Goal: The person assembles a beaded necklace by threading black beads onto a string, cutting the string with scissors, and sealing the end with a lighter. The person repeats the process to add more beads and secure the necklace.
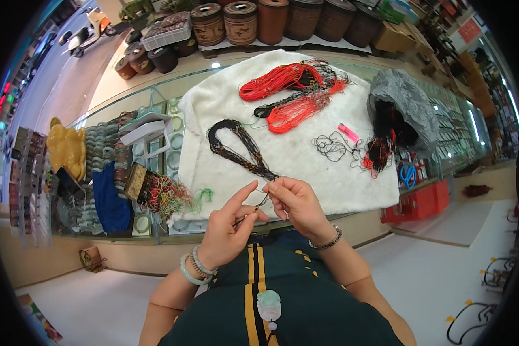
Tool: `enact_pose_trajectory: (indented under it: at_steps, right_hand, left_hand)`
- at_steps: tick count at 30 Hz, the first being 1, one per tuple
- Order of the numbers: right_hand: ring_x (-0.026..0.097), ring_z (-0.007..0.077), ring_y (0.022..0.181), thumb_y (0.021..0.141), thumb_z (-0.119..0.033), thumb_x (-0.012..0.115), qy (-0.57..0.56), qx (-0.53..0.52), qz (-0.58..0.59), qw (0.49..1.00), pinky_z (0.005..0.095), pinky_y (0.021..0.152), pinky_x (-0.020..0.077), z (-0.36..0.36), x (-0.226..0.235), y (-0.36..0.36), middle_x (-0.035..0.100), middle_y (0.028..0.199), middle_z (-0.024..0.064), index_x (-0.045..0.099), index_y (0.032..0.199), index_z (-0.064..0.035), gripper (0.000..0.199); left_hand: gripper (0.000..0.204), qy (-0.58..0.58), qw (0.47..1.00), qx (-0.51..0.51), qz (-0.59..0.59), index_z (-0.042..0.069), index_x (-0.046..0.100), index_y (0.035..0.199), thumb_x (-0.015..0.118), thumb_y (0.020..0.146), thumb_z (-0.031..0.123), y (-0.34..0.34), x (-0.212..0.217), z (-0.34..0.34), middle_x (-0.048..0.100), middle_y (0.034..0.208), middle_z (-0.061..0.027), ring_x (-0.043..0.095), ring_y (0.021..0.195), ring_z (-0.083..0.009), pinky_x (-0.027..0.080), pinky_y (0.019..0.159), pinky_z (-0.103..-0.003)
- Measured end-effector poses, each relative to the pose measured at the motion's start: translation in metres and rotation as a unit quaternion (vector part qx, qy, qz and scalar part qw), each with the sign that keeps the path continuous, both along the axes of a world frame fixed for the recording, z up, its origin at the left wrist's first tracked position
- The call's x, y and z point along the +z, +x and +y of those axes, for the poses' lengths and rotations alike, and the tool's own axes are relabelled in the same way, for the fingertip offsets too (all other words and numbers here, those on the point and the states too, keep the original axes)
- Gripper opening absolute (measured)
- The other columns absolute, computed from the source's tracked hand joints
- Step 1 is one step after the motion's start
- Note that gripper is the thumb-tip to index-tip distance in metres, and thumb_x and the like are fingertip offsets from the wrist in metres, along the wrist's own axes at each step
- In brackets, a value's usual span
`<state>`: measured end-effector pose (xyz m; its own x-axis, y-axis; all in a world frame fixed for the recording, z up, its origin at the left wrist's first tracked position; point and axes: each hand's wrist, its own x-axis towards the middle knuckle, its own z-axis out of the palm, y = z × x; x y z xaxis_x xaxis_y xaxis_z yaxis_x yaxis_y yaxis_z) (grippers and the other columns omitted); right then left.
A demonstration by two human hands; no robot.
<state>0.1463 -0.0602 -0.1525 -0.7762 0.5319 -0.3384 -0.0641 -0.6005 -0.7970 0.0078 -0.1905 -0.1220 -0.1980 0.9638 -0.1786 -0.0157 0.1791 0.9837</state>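
Observation:
My left hand (228,228) and my right hand (297,205) are close together over the near edge of a white fluffy cloth (323,187). Thin black cord runs between them. The left thumb and fingers pinch one part of it, with the index finger raised; the right fingertips pinch another part just beyond. Past my hands, a looped bundle of black cords (236,147) lies on the cloth, its narrow end by my right fingertips. Whether the held cord belongs to this bundle is hard to see. Farther back lie bundles of red cords (277,81) and orange-red cords (300,109).
On the cloth's right are loose black threads (333,145), a pink lighter (348,133) and a grey plastic bag (403,104) spilling cords. Blue scissors (408,175) lie beside a red box (418,202). Left, a box of multicoloured cords (155,190) rests on the glass counter.

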Motion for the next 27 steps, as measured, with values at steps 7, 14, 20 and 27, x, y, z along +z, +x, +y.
enact_pose_trajectory:
  at_steps: [7, 14, 20, 27]
  right_hand:
    - [0.043, 0.0041, 0.054, 0.098, -0.019, 0.054, 0.029, -0.069, -0.035, 0.997, 0.0181, 0.045, 0.0346, -0.021, 0.020, -0.029, 0.052, 0.068, -0.0019, 0.064, 0.098, 0.0012, 0.023]
    - [0.042, 0.0043, 0.054, 0.098, -0.019, 0.054, 0.060, -0.032, -0.036, 0.997, 0.0184, 0.046, 0.0345, 0.012, 0.013, 0.009, 0.052, 0.067, -0.0018, 0.064, 0.102, 0.0020, 0.023]
    - [0.047, 0.0044, 0.053, 0.098, -0.022, 0.053, 0.154, 0.088, -0.101, 0.979, 0.0194, 0.046, 0.0366, 0.050, 0.018, 0.069, 0.058, 0.069, 0.0003, 0.065, 0.102, 0.0029, 0.028]
    - [0.051, 0.0039, 0.056, 0.085, -0.010, 0.070, 0.537, -0.015, -0.151, 0.830, 0.0214, 0.050, 0.0400, 0.054, 0.046, 0.072, 0.065, 0.077, 0.0053, 0.069, 0.089, -0.0024, 0.009]
  left_hand:
    - [0.039, 0.014, 0.980, -0.029, -0.194, -0.003, 0.048, 0.130, 0.055, 0.091, 0.000, -0.052, -0.014, -0.009, 0.065, 0.106, -0.0100, 0.057, 0.079, -0.0061, 0.046, 0.068, -0.020]
    - [0.025, -0.022, 0.977, -0.040, -0.207, -0.005, 0.062, 0.113, 0.053, 0.096, 0.011, -0.014, -0.024, 0.016, 0.068, 0.098, -0.0102, 0.056, 0.073, -0.0068, 0.043, 0.060, -0.019]
    - [0.024, -0.014, 0.932, -0.003, -0.361, -0.005, 0.062, 0.114, 0.055, 0.096, 0.010, 0.042, -0.025, 0.043, 0.067, 0.093, -0.0116, 0.049, 0.066, -0.0066, 0.037, 0.057, -0.017]
    - [0.027, -0.054, 0.943, 0.012, -0.327, -0.006, 0.060, 0.117, 0.058, 0.093, 0.006, 0.030, -0.002, 0.035, 0.068, 0.093, -0.0106, 0.050, 0.067, -0.0047, 0.041, 0.059, -0.016]
